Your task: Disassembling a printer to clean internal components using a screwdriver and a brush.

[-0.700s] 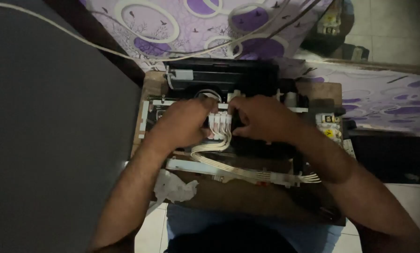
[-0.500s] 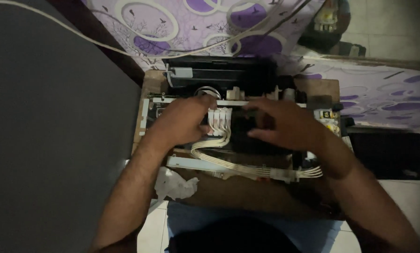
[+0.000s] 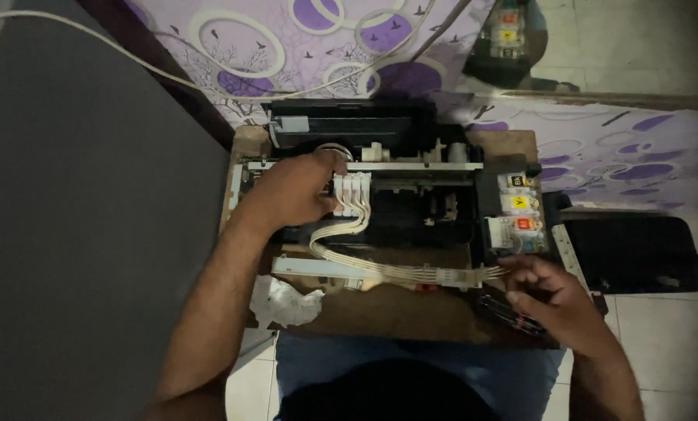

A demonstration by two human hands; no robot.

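An opened black printer [image 3: 411,210] with its cover off sits on a small wooden table [image 3: 380,316]. My left hand [image 3: 290,191] grips the left side of the white cartridge block [image 3: 352,192] on the carriage rail. A flat band of white ink tubes [image 3: 364,265] loops from that block to the right. My right hand [image 3: 555,296] hovers at the table's front right corner, fingers loosely bent and holding nothing, just past the tube ends and over a dark flat object [image 3: 508,313]. Ink tanks [image 3: 518,214] with coloured labels stand at the printer's right side.
A crumpled white tissue [image 3: 286,302] lies at the table's front left. A black panel [image 3: 633,253] rests on the floor to the right. A white cable [image 3: 130,54] runs across purple patterned cloth [image 3: 302,47] behind. A dark grey surface [image 3: 84,218] fills the left.
My right hand has left the carriage area and dropped to the table's front right corner. My left hand has stayed on the cartridge block.
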